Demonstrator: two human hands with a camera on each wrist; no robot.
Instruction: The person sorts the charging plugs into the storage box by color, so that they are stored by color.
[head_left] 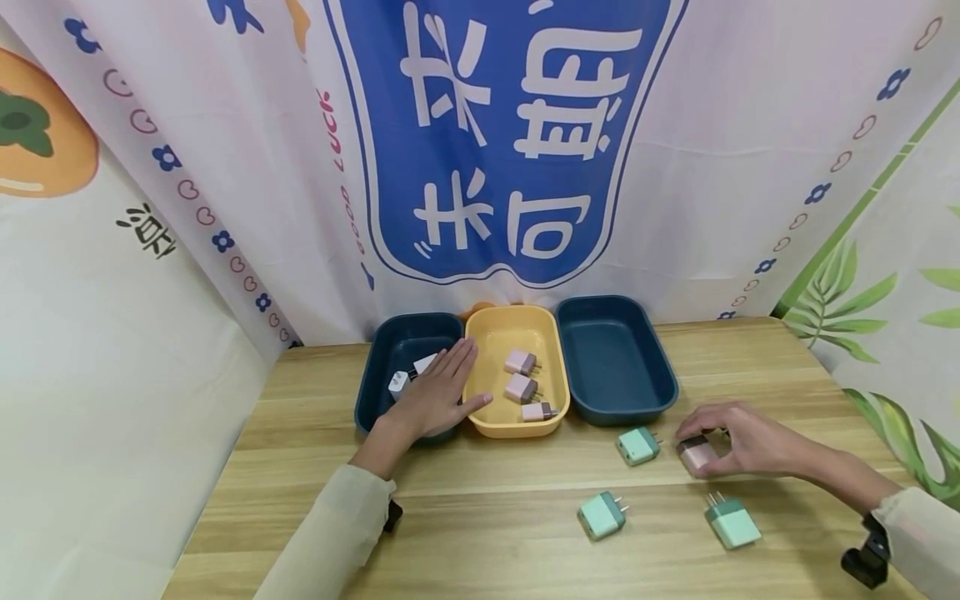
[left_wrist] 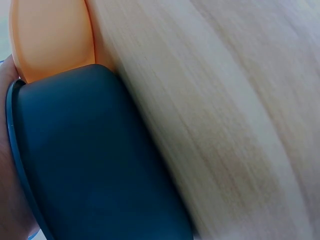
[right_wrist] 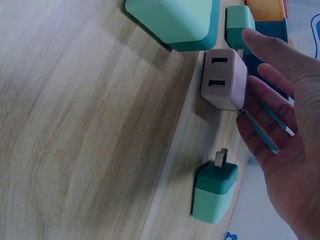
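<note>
on a wood-grain table [head_left: 450, 542], the right hand [head_left: 742, 437] curves over a pink charger [head_left: 700, 457], thumb on the near side, fingers on the far side; whether they grip it yet, i cannot tell. take that charger as the centre of a clock in the head view. one green charger [head_left: 639, 447] sits just beside it at 9 o'clock, a second green charger [head_left: 602, 516] at 8, a third green charger [head_left: 735, 527] at 5. the right navy tray [head_left: 611, 358] lies between 10 and 11; the yellow tray [head_left: 517, 430], with three pink chargers [head_left: 520, 387] inside, at 10. past it, the left navy tray [head_left: 362, 408] holds white chargers [head_left: 398, 384]. the left hand [head_left: 433, 396] reaches over this tray, fingers straight, thumb spread out above the yellow one.

the step in hand looks like picking up the pink charger; the next move seems to call for a firm pinch and a lift clear of its neighbours.

only the right wrist view shows two slots in the charger's end; only the left wrist view shows the left navy tray's outer wall plainly.
</note>
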